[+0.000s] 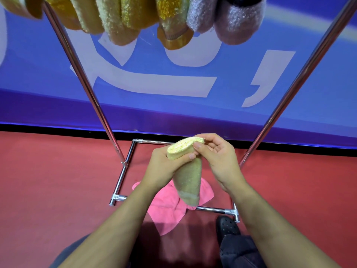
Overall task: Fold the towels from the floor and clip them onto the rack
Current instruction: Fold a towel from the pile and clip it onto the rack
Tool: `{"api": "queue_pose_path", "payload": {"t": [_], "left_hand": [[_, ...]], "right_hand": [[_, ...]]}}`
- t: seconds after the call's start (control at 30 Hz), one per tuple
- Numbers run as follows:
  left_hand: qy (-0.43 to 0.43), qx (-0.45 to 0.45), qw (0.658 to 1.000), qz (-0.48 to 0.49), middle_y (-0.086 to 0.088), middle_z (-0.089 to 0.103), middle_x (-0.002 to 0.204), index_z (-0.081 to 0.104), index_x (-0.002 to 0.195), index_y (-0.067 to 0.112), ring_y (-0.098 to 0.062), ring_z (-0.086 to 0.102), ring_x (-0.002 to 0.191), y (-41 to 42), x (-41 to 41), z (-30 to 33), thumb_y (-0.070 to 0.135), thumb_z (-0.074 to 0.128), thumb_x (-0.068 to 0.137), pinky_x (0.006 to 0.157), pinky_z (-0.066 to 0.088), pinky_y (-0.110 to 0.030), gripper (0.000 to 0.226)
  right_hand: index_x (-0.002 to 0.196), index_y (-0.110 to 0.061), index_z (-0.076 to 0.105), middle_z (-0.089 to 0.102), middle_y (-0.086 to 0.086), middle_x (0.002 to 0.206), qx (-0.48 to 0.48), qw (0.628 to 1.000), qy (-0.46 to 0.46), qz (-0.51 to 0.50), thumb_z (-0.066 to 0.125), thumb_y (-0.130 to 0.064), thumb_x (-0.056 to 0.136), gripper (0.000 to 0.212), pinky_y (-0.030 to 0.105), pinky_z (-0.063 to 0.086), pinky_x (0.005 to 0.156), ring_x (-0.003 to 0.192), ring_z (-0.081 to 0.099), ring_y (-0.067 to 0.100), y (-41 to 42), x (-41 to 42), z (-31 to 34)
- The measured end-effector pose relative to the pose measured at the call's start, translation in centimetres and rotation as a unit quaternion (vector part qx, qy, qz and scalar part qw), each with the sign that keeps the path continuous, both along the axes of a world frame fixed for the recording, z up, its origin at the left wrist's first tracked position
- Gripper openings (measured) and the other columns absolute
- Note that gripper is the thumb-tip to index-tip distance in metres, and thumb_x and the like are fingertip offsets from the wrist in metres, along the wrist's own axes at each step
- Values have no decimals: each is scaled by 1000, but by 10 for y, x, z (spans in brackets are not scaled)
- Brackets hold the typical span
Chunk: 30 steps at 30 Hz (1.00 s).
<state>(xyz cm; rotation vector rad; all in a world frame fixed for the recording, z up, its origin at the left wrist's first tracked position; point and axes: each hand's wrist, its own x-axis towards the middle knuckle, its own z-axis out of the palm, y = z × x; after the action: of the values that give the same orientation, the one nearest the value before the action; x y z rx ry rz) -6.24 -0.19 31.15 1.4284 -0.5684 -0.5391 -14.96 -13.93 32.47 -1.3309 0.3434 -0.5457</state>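
A pale yellow towel [186,171] hung folded between both hands, above the rack's base and in front of the person, its lower end dangling over a pink towel [170,206] that lay crumpled on the red floor [48,180]. The left hand [164,167] gripped the yellow towel just below its top fold, fingers curled round the bundle with the thumb across the front. The right hand [216,153] pinched the top edge between thumb and fingertips, where the layers showed as a thick stack. The cloth looked soft, light and fluffy; it sagged under its own weight and would likely slip out of fold if released at the top. Judged best held at the folded top edge, layers squeezed together, so a clip could bite through them all. The rack [83,78] stood just ahead, two slanted chrome poles rising from a low chrome frame on the floor. Along the top of the view, a row of hung towels [173,22] in yellow, orange, cream and lilac was already up; their clips were not visible. Behind the rack was a blue banner [193,74] with large pale lettering. A black shoe [227,226] stood near the frame's right corner, beside dark trousers. The pink towel was judged still to be folded and hung.
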Motion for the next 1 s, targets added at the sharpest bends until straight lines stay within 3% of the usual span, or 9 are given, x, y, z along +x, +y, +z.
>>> {"api": "queue_pose_path", "payload": {"t": [0.2,0.33,0.43,0.5,0.7,1.0], "left_hand": [[-10,7,1000,27,7,79,103,78,105,24,-6,73,100,-5,-2,0,17,79,85,90,56,-26,22],[-30,2,999,41,8,79,105,78,108,20,-7,72,104,-2,-1,3,19,80,85,93,55,-26,23],[-36,1,999,41,9,79,103,79,105,22,-5,72,100,0,0,9,17,80,85,88,55,-24,21],[-46,2,999,29,14,79,99,78,105,21,2,71,95,0,-1,17,11,78,86,83,51,-16,21],[-97,5,995,12,21,78,92,77,102,25,6,70,91,-1,1,46,10,79,85,80,50,-13,22],[-164,-12,986,-2,18,77,85,78,96,25,7,65,83,-11,-4,120,14,80,84,77,53,-17,16]], "right_hand": [[105,-6,71,74,1,88,-17,1000,-5,-25,71,3,88,19,23,55,81,83,70,10,-2,0,-2],[112,-11,68,75,-6,100,-29,999,4,23,73,6,85,32,18,52,84,94,69,4,-5,-2,-4],[125,-19,62,70,0,123,-80,994,40,71,83,-1,77,55,27,50,101,116,65,11,-13,-2,-13],[127,-20,62,70,3,126,-89,989,59,105,86,-7,74,60,36,48,107,122,64,18,-15,-1,-16],[99,-12,75,79,6,98,-94,986,86,104,82,-2,79,24,29,59,80,90,75,16,-9,-1,-9],[88,-11,77,80,3,89,-63,994,87,37,87,-3,72,21,30,59,74,80,73,13,-6,-13,-4]]}}
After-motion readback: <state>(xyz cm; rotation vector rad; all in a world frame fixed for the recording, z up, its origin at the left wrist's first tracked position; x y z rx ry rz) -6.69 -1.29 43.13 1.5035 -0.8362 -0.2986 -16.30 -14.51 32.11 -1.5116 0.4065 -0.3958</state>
